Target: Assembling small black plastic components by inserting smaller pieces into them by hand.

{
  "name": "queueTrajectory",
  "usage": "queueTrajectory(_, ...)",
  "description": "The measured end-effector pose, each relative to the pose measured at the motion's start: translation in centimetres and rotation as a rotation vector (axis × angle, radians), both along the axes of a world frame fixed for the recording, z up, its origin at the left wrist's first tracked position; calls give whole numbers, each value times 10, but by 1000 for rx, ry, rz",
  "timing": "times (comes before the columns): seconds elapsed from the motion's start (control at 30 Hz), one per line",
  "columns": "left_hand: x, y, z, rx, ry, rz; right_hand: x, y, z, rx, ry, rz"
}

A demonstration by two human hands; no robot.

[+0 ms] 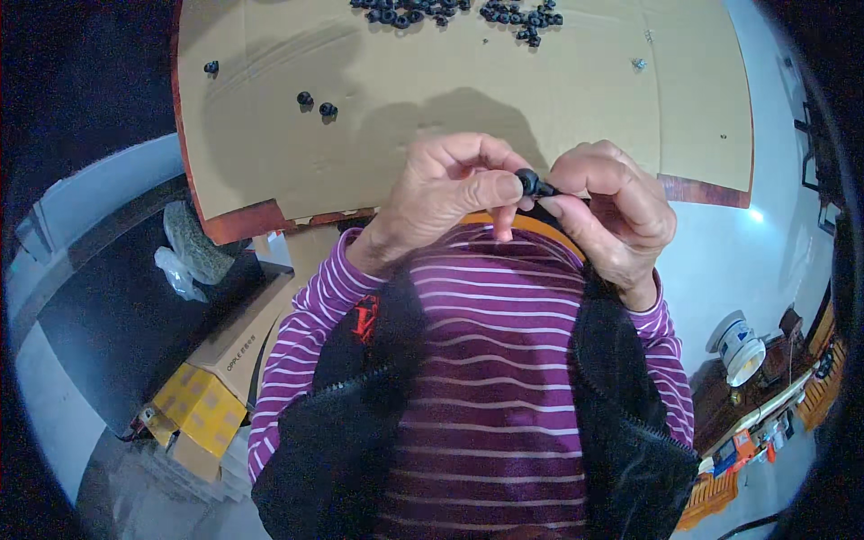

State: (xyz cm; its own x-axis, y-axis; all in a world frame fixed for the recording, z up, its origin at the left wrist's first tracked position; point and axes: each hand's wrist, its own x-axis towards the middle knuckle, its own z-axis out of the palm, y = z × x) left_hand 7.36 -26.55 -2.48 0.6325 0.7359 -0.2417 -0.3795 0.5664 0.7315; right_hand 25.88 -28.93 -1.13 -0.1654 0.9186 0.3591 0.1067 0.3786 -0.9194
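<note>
My left grip (441,189) pinches the rounded end of a small black plastic-looking knob (527,182) and my right grip (625,209) its narrower end, above the near edge of the tan cardboard-covered table (576,99), probably to steady it, similar black pieces (396,16) lying toward the far edge.

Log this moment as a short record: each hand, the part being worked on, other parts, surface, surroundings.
Left hand: left hand pinching one end of small black part
Right hand: right hand, fingertips at its other end
Other parts: two clusters of black parts at the far edge; three stray black pieces toward the left
Surface: tan cardboard sheet
Surroundings: yellow-taped box lower left; white bucket lower right
</note>
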Motion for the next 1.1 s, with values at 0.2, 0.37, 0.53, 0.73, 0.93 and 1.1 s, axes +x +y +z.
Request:
queueTrajectory(0.2, -2, 1, -3, 55, 19, -13, -1, 0, -1, -9, -13, 0)
queueTrajectory(0.37, -4, 4, 0, 184, 144, -8, 0, 3, -2, 29, -54, 21)
queueTrajectory(0.53, -11, 9, 10, 296, 224, -80, 4, 7, 2, -72, -80, 172)
queueTrajectory(0.73, -21, 7, 8, 517, 264, -335, 6, 10, 7, -93, -113, 525)
queueTrajectory(0.93, -30, -6, 9, 517, 203, -493, -9, -4, 9, -32, 17, 589)
queueTrajectory(1.1, -30, -15, 12, 492, 127, -507, -12, -12, 7, -22, 19, 658)
